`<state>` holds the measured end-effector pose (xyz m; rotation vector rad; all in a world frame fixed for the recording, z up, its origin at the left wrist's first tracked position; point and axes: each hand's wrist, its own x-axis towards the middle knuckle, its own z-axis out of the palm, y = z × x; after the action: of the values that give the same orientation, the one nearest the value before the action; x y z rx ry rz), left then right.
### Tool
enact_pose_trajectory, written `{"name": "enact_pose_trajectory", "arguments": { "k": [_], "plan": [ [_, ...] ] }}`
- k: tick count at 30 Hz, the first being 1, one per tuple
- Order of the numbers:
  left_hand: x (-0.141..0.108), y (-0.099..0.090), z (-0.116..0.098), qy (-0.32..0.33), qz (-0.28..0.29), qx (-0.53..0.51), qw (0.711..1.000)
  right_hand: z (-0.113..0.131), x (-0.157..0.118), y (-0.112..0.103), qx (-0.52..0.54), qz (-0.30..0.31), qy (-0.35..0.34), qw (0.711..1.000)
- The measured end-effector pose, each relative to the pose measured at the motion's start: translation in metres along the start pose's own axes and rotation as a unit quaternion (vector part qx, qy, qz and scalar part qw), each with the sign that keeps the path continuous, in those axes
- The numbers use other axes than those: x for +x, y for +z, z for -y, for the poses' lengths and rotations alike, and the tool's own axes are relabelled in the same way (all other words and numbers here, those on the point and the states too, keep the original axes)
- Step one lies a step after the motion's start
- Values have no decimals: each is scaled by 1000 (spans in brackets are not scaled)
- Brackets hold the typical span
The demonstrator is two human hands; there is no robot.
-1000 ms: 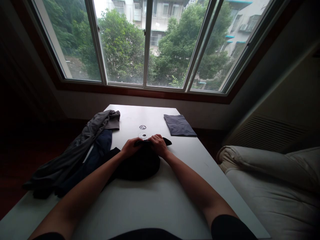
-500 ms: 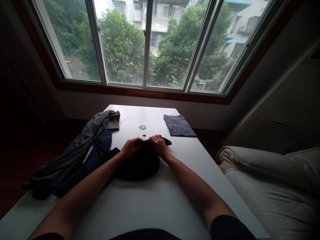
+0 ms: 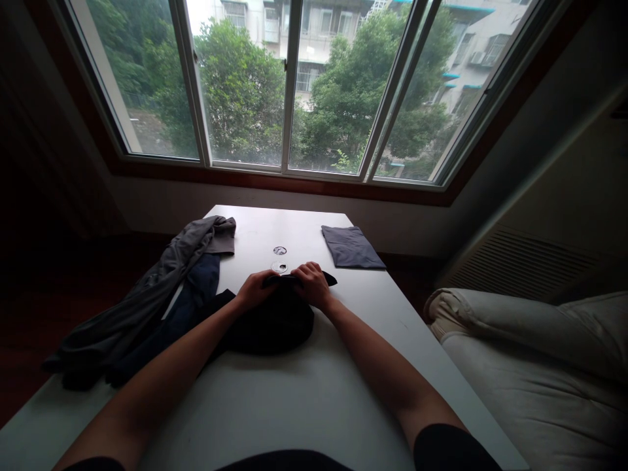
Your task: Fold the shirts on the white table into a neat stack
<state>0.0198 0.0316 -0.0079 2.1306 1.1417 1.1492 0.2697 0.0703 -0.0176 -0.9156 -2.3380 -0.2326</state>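
A black garment (image 3: 275,327) lies bunched on the white table (image 3: 294,405) in front of me; its kind does not show. Its far edge is raised between my hands. My left hand (image 3: 258,289) is closed on that edge at the left. Close beside it, my right hand (image 3: 310,282) grips the same edge with bent fingers, and a black corner sticks out past it to the right. My forearms cover part of the cloth's left side.
Grey and navy clothes (image 3: 152,301) lie piled along the table's left side. A folded grey garment (image 3: 352,247) rests near the right edge. Two round table inserts (image 3: 279,250) sit beyond my hands. A pale sofa (image 3: 534,353) stands at right, a window (image 3: 289,91) ahead.
My right hand has shifted very slightly along the black garment's edge. My left hand and the other clothes look the same.
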Motion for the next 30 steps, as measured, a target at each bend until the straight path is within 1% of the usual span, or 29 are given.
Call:
{"name": "enact_pose_trajectory", "arguments": {
  "k": [6,10,15,20,25,30],
  "plan": [
    [0,0,-1,4,-1,14,1000,-1,0,6,-24,5,-6,1000],
    [1,0,-2,1,6,19,1000,0,0,7,-38,15,13,999],
    [0,0,-2,-4,6,21,1000,2,1,3,-50,26,34,998],
    [0,-1,-3,1,1,27,1000,4,2,-1,-55,25,19,998],
    [0,-1,-4,0,5,48,999,4,2,1,-53,24,8,998],
    [1,-1,-5,3,5,46,999,5,2,2,-59,28,15,998]
  ]
}}
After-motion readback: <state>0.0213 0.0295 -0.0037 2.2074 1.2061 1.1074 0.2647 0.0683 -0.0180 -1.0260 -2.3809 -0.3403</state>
